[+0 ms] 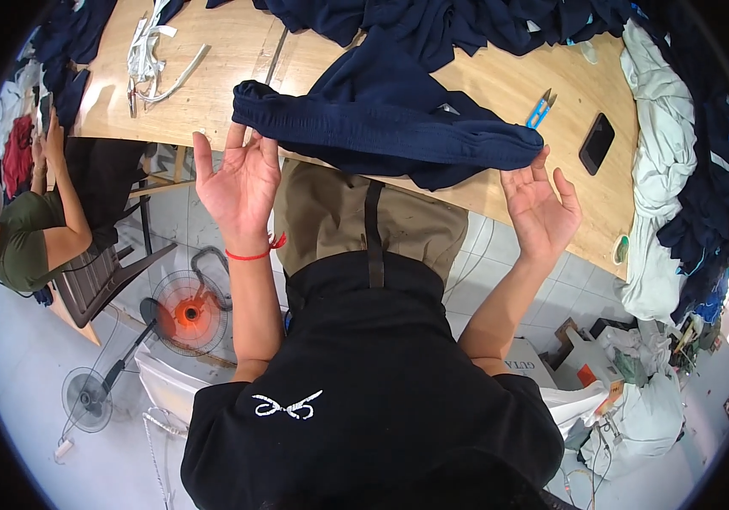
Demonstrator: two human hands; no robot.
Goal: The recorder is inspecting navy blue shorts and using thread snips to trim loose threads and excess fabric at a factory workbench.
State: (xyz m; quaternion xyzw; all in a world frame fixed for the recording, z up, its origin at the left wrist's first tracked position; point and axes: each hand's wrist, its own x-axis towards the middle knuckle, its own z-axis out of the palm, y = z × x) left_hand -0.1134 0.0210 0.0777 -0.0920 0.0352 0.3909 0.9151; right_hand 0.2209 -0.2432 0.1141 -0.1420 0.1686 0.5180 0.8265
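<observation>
While fingers (271, 153) touch the navy garment's (381, 127) edge, open tabletop (575, 92) flanks blue snips (539, 110).

We see navy garment (381, 132) | blue snips (539, 110) | black phone (596, 144) | pale wood-grain table (590, 200) | our black shirt (381, 408), white motif (286, 406) | our red wrist cord (248, 255)

The garment (381, 132) lies over the near edge of the table (500, 81), at the clock's centre; left hand (241, 187) at 8, right hand (541, 208) at 4; cloth pile (441, 34) at 12, strips (147, 59) near 10; outward at 3, snips (539, 112), phone (596, 143), cloth bundle (662, 153); co-worker (28, 242) between 8 and 9; fan (187, 313) between 7 and 8.
</observation>
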